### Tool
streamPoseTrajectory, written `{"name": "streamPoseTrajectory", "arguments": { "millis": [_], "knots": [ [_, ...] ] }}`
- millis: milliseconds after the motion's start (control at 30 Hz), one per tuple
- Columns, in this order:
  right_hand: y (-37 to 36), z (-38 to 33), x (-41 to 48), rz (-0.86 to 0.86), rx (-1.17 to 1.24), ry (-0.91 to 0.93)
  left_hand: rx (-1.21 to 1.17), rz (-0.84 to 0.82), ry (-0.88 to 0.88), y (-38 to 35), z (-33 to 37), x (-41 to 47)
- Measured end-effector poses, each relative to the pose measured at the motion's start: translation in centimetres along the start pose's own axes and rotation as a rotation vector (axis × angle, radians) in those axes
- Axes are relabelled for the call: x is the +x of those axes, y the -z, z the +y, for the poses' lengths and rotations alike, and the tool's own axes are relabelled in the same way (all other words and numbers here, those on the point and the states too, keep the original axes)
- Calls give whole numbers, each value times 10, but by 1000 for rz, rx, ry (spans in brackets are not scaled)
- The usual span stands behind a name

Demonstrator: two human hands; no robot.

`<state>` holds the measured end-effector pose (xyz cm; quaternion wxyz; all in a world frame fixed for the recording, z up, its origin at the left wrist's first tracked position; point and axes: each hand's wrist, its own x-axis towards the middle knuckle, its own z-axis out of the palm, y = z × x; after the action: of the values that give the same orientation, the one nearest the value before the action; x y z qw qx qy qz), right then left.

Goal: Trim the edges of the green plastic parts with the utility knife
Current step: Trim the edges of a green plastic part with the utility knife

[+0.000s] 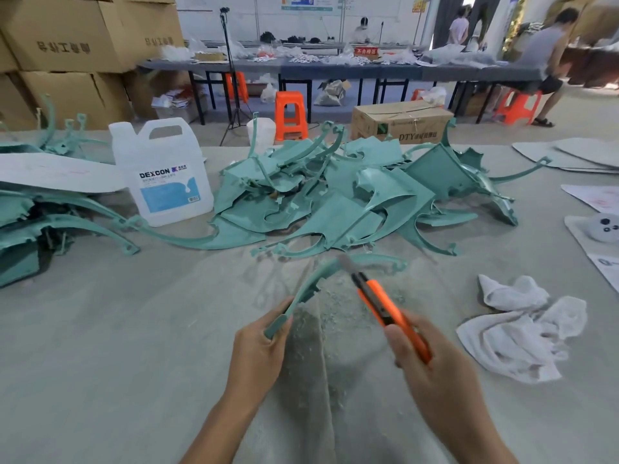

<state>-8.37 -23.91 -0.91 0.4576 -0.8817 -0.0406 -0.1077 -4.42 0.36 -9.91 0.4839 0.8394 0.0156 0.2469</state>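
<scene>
Head view, left hand: the left hand holds the near end of a curved green part, fingers curled round it, over the counter.
Head view, right hand: the right hand grips an orange utility knife, fingers wrapped round the handle (blade blurred), tip at the part's arch.
Head view, beneath: pale shavings lie on the counter.
Head view, beyond: a pile of green parts, a white jug left, a crumpled white cloth right.

**What I can't make out**

The blade of my knife blurs at centre frame, its butt buried in my right hand. The pile at left and papers at right run off the edges. The jug has small print I can't read.
</scene>
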Motion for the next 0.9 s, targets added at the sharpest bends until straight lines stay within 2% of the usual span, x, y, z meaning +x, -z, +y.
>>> {"name": "streamPoseTrajectory", "arguments": {
  "millis": [167,300,433,533,600,700,767,900],
  "knots": [
    [-27,-22,-13,-165,21,156,-26,-36,83,1,-3,0],
    [-22,-7,7,-114,-66,157,31,-14,46,2,0,1],
    [-4,36,49,-5,-223,-30,128,-90,-13,5,2,0],
    [16,72,66,-21,-431,-196,134,-81,-9,6,2,-1],
    [27,89,67,-25,-476,-256,100,-53,28,7,1,-1],
    [33,94,60,102,-423,-230,87,-35,15,7,2,-1],
    [28,81,54,185,-287,-192,65,-26,20,7,3,-1],
    [-3,36,33,135,-57,-88,40,-9,58,5,4,0]
  ]
}}
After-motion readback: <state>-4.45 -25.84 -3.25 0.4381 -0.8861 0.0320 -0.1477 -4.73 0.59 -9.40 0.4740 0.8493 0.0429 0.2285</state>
